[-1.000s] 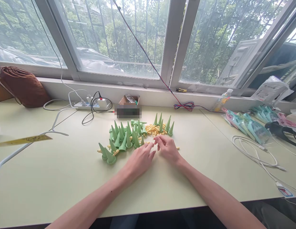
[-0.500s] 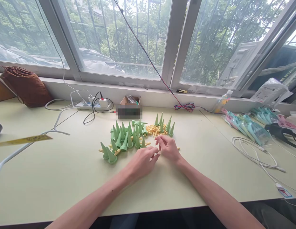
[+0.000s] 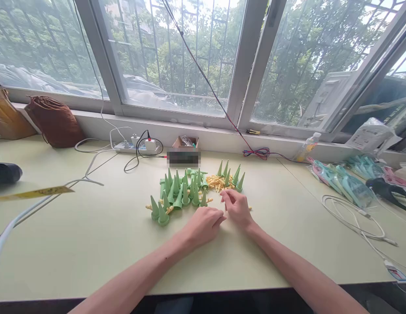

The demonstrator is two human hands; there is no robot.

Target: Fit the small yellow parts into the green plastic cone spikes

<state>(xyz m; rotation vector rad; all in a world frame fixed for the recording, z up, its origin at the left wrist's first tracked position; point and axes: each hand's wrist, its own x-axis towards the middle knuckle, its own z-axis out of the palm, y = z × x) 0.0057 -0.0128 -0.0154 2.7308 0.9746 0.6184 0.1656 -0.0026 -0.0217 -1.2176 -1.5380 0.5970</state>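
Observation:
My left hand point(image 3: 206, 223) rests low over the table with its fingers curled together, their tips pointing right. My right hand point(image 3: 237, 208) is just beyond it, thumb and forefinger pinched. Anything in either hand is too small or hidden to make out. Right in front of my right fingertips lies a heap of small yellow plastic pieces point(image 3: 216, 183). Green cone-shaped nozzle caps point(image 3: 185, 196) stand in a cluster left of the heap, some with yellow pieces beside them. More green cones point(image 3: 236, 175) stand at the heap's right side.
A pixelated small box point(image 3: 183, 157) stands behind the cones, near a power strip point(image 3: 137, 148). A brown drawstring bag point(image 3: 55, 122) sits at the back left. Bagged teal and pink plastic items point(image 3: 345, 179), a bottle point(image 3: 309, 147) and a coiled white cable point(image 3: 353, 218) lie right.
The view has shifted, so everything sits slightly further right and lower. My left fingers have drawn closer together, and the two hands have come slightly apart.

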